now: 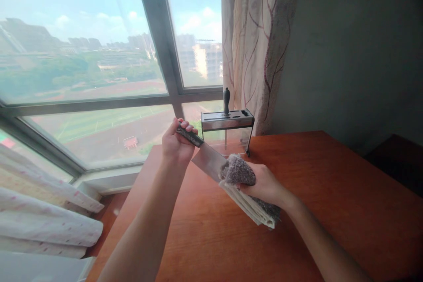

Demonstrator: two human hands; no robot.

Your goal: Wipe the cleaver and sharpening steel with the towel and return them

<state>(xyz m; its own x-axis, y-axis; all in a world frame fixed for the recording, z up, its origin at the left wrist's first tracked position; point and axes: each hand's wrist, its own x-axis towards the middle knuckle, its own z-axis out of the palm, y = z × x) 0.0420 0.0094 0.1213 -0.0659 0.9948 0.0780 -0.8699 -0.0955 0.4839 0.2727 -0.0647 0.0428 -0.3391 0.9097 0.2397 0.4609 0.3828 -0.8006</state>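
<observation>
Head view: left hand (176,143) gripping one cleaver (207,161), right hand (264,183) clutching one cloth (246,187).

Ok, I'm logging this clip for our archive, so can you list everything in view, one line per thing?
cleaver: 1, steel blade with dark handle, held above the table's far end
cloth: 1, grey pile on top, cream folds below, wrapped over the blade's end
knife rack: 1, metal with clear front, at the table's far edge by the window
dark handle: 1, black, sticking up from the rack
table: 1, reddish-brown wood, fills the lower frame
window: 1, grey frame, city and fields beyond
curtain: 1, cream with purple branch pattern, right of the window
white fabric: folds, pink flecks, lower left
left hand: 1, grips the cleaver's handle
right hand: 1, holds the cloth on the blade
</observation>
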